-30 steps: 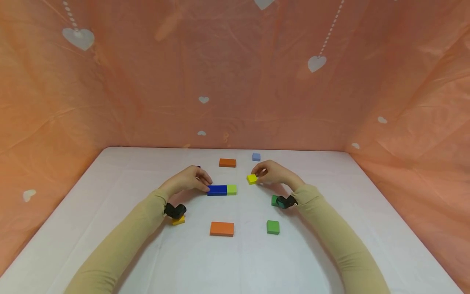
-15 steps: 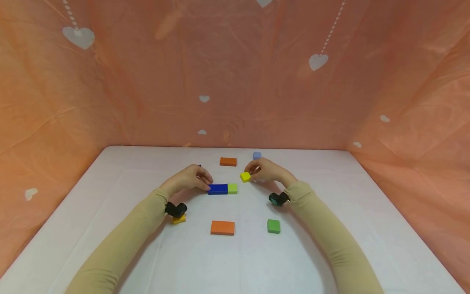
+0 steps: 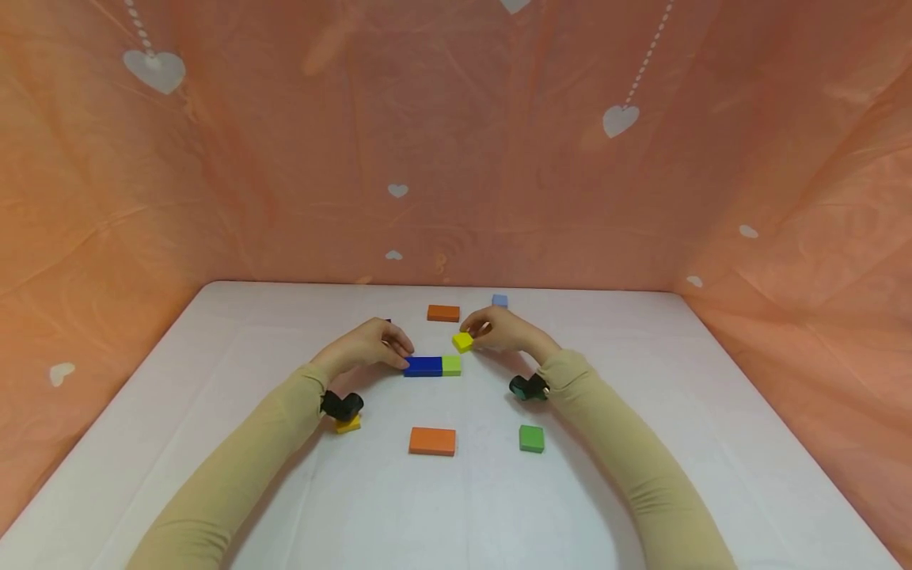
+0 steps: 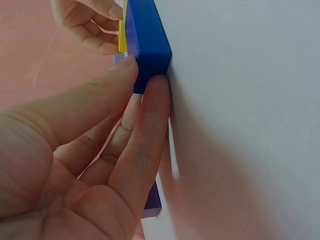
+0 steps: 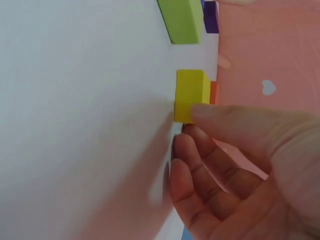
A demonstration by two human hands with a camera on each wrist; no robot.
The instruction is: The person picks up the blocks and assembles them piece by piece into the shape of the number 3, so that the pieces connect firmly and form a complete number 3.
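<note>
My left hand point(image 3: 366, 344) pinches the left end of a long dark blue block point(image 3: 423, 366) lying on the table. In the left wrist view, thumb and index finger meet at the near end of that block point(image 4: 150, 40). A light green block point(image 3: 451, 366) sits against its right end. My right hand point(image 3: 502, 328) holds a small yellow block point(image 3: 462, 342) between thumb and fingers, slightly above and right of the light green one. The right wrist view has the yellow block point(image 5: 190, 95) apart from the light green block point(image 5: 182, 20), with a gap between them.
Orange blocks lie behind point(image 3: 443, 313) and in front point(image 3: 431, 442). A pale blue block point(image 3: 500, 301) is at the back, a green block point(image 3: 531, 438) at front right. An amber block point(image 3: 347, 425) is partly under the left wrist camera. A purple block point(image 5: 212, 17) is mostly hidden.
My right hand has carried the yellow block leftward, closer to the light green block. The left hand has stayed on the blue block. My right wrist now covers the second green block.
</note>
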